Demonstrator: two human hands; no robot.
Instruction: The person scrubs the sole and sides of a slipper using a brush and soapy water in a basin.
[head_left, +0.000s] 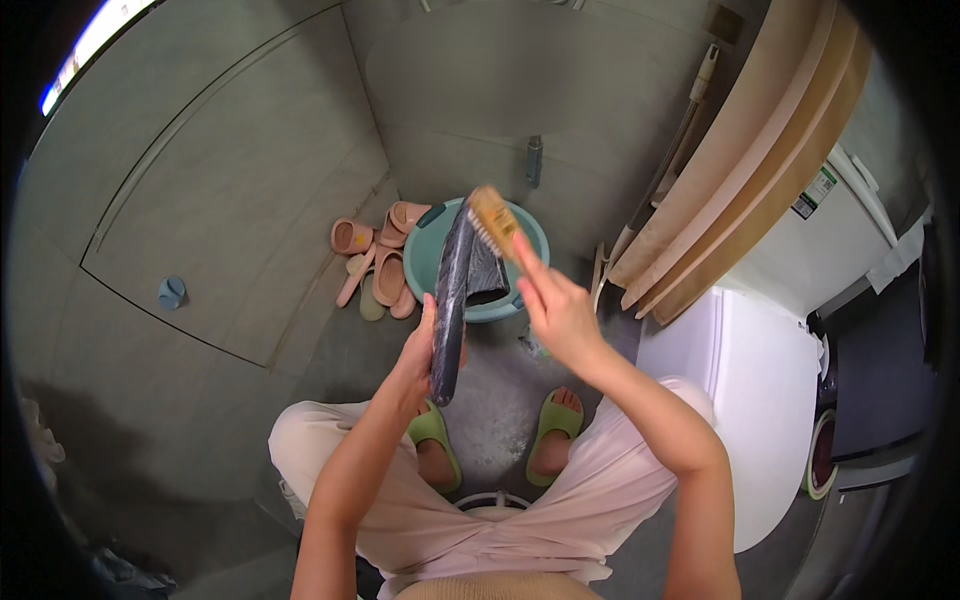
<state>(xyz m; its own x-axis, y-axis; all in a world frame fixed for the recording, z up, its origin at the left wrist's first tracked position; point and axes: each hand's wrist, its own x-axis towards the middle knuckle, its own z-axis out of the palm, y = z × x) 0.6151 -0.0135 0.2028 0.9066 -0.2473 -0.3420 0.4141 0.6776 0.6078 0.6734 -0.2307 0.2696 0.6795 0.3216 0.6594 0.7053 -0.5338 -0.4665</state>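
My left hand (422, 346) grips a long dark shoe or boot (450, 330), held on edge with its side towards the camera; whitish streaks, perhaps suds, lie on it. A wider dark part, perhaps its shaft, reaches over the basin. In my right hand (559, 311) is a wooden scrubbing brush (495, 217), its pale bristles facing the upper part of the dark item. Whether they touch is not certain. Behind both stands a round light-blue plastic basin (529, 225) on the floor. Green slippers (555, 439) are on my feet.
Several pink slippers and clogs (388, 276) lie left of the basin. A white toilet (750, 420) stands at right, below a tan curtain (757, 150). A long-handled mop or squeegee (660, 180) leans by the curtain. A small blue cup-like object (172, 292) is at far left.
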